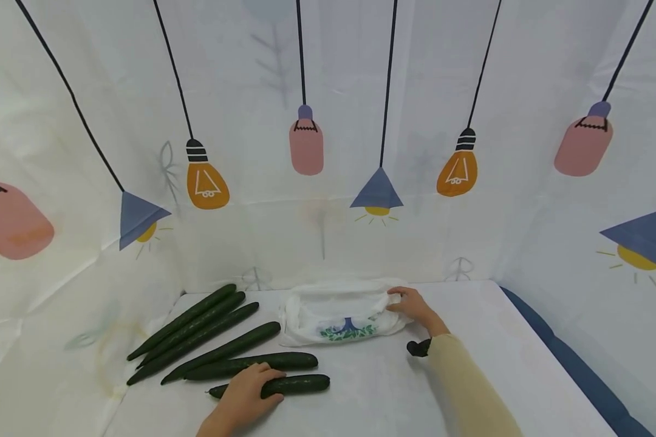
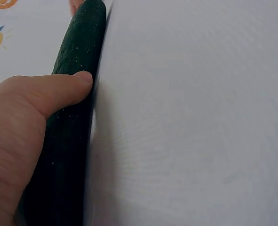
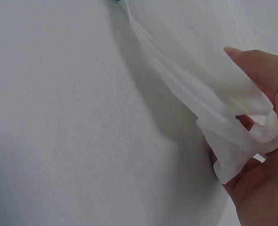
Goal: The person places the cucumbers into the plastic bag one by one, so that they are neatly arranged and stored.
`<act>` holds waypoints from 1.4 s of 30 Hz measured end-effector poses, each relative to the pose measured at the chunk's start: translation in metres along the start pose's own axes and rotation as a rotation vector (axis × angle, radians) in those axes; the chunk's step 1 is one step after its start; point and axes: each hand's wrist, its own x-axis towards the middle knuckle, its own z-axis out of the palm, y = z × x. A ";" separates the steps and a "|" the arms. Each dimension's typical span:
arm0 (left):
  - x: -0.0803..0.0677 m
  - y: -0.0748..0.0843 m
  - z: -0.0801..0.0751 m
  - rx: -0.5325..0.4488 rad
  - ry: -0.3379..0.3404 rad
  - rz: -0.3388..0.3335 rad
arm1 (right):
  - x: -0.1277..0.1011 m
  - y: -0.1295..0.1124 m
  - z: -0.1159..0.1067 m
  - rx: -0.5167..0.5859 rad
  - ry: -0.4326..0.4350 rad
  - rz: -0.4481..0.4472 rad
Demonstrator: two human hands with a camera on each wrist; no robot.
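Near the front of the table, my left hand [image 1: 249,388] grips a long dark green cucumber [image 1: 303,383] around its middle. The left wrist view has the thumb [image 2: 68,89] lying across the cucumber's bumpy skin. My right hand [image 1: 415,306] holds the right end of a white plastic bag [image 1: 311,309] printed with a blue and green tree. In the right wrist view, thin bag plastic [image 3: 233,141] lies between the thumb and the fingers, which are partly hidden behind it. The bag lies on its side at the back of the table.
Several more cucumbers [image 1: 197,328] lie slanted side by side at the left of the white table [image 1: 369,388]. A small dark object [image 1: 417,348] is partly covered by the right sleeve [image 1: 464,382]. A white curtain with printed lamps [image 1: 377,191] surrounds the table's back and sides.
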 end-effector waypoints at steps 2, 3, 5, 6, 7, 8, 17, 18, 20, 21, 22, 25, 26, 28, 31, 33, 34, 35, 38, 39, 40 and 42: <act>0.000 0.000 0.000 0.011 0.004 -0.010 | 0.003 0.000 0.001 0.005 -0.012 -0.008; 0.001 0.000 0.000 0.013 0.003 -0.014 | 0.004 0.000 0.002 0.009 -0.011 -0.010; 0.002 -0.001 0.000 0.015 0.001 -0.019 | 0.006 0.000 0.005 0.018 -0.009 -0.009; 0.002 -0.001 0.001 0.017 -0.001 -0.024 | 0.007 0.000 0.006 0.015 -0.011 -0.010; 0.003 -0.002 0.001 0.016 -0.003 -0.028 | 0.008 0.000 0.007 0.018 -0.010 -0.011; 0.003 -0.002 0.002 0.016 -0.003 -0.031 | 0.008 0.001 0.008 0.020 -0.008 -0.012; 0.000 -0.006 0.005 0.016 -0.039 -0.046 | -0.001 0.009 0.014 0.019 0.024 -0.007; -0.001 -0.006 0.005 0.012 -0.042 -0.047 | -0.002 0.010 0.014 0.027 0.033 0.003; -0.003 -0.006 0.005 0.009 -0.047 -0.047 | -0.005 0.011 0.014 0.006 0.059 0.000; -0.003 -0.006 0.005 0.010 -0.047 -0.049 | -0.007 0.011 0.013 0.000 0.077 0.001; -0.004 -0.006 0.005 0.009 -0.046 -0.049 | -0.008 0.011 0.013 -0.008 0.099 0.004; -0.003 -0.006 0.007 0.008 -0.038 -0.047 | -0.010 0.009 0.011 -0.046 0.157 0.001; -0.003 -0.007 0.008 0.009 -0.036 -0.048 | -0.010 0.008 0.010 -0.061 0.170 -0.004; -0.002 -0.007 0.009 0.010 -0.027 -0.047 | -0.010 0.006 0.009 -0.078 0.179 0.003; -0.002 -0.009 0.010 0.018 -0.013 -0.048 | -0.010 0.004 0.008 -0.117 0.135 0.012; -0.002 -0.010 0.010 0.023 -0.007 -0.048 | -0.010 0.003 0.008 -0.133 0.095 0.024; -0.002 -0.010 0.010 0.023 -0.006 -0.048 | -0.011 0.004 0.009 -0.146 0.077 0.023; -0.002 -0.010 0.010 0.024 -0.007 -0.047 | -0.011 0.005 0.010 -0.154 0.063 0.024; -0.001 -0.010 0.009 0.018 -0.016 -0.049 | -0.011 0.009 0.012 -0.172 0.049 0.007; -0.001 -0.009 0.008 0.013 -0.021 -0.049 | -0.012 0.010 0.012 -0.172 0.047 0.000; -0.001 -0.010 0.008 0.007 -0.025 -0.047 | -0.012 0.012 0.013 -0.174 0.047 -0.008; -0.001 -0.011 0.004 -0.007 -0.030 -0.055 | -0.012 0.014 0.015 -0.172 0.053 -0.019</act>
